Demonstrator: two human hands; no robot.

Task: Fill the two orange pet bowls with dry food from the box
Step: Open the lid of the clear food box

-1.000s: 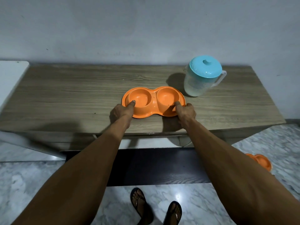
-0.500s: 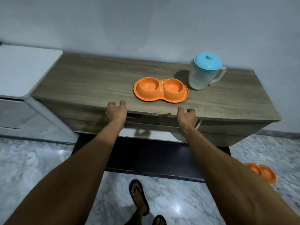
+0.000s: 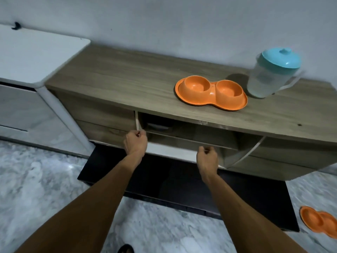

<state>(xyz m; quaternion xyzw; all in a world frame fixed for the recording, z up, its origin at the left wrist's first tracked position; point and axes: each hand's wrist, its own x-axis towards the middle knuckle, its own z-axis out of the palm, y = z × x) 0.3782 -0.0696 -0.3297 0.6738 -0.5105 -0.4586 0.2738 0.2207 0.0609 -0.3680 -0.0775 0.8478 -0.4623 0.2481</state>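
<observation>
An orange double pet bowl (image 3: 211, 95) sits on top of the wooden cabinet (image 3: 127, 83), both cups bare inside. Below it a drop-down cabinet door (image 3: 173, 152) hangs partly open. My left hand (image 3: 135, 142) grips the door's upper edge at its left corner. My right hand (image 3: 207, 157) grips the same edge further right. A dark shape (image 3: 158, 125) lies inside the opened compartment; I cannot tell what it is. No food box is in view.
A clear pitcher with a teal lid (image 3: 271, 73) stands right of the bowl. A second orange double bowl (image 3: 319, 222) lies on the marble floor at the right. A white appliance (image 3: 32, 55) stands left of the cabinet. A dark mat (image 3: 182, 185) lies under the cabinet.
My hands let go of the orange bowl, dropped below the cabinet top and took hold of the door's edge. The door has swung outward, exposing the compartment. My view shifted left and down.
</observation>
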